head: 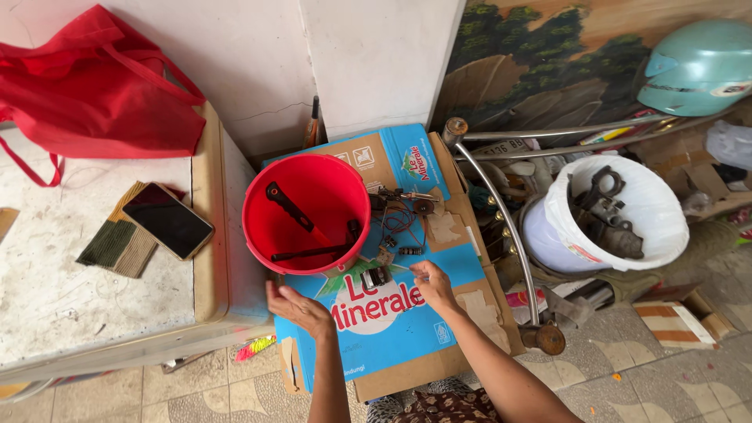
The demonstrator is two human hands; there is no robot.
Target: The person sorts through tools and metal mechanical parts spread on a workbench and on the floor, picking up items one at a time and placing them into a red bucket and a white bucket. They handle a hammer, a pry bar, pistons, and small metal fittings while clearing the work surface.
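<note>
1. Small dark metal parts point(376, 276) lie loose on a flattened blue-and-white cardboard box point(392, 329), just below the rim of a round red plastic bucket point(305, 213); too small to tell their long axis or which way they point.
2. Right hand point(432, 285) hovers just right of the parts, fingers loosely spread, holding nothing visible; can't tell if the fingertips touch the cardboard.
3. Left hand point(298, 307) is palm-up and open, empty, at the box's left edge, below the bucket.
4. Open room: bare cardboard toward the person and between the hands. Left edge of the box is close to the white stone-topped table point(78, 290).
5. In the way: the bucket crowds the far-left side; red wires and small components point(401, 221) lie just beyond the parts.
6. Inside the bucket: black-handled tools point(291, 208), one lying diagonal, one near-horizontal.
7. Right side: curved chrome metal tube point(501, 211) runs along the box edge, then a white bucket of greasy metal parts point(607, 215).
8. On the table: black smartphone point(168, 220) on a striped cloth, red fabric bag point(94, 86) behind.
</note>
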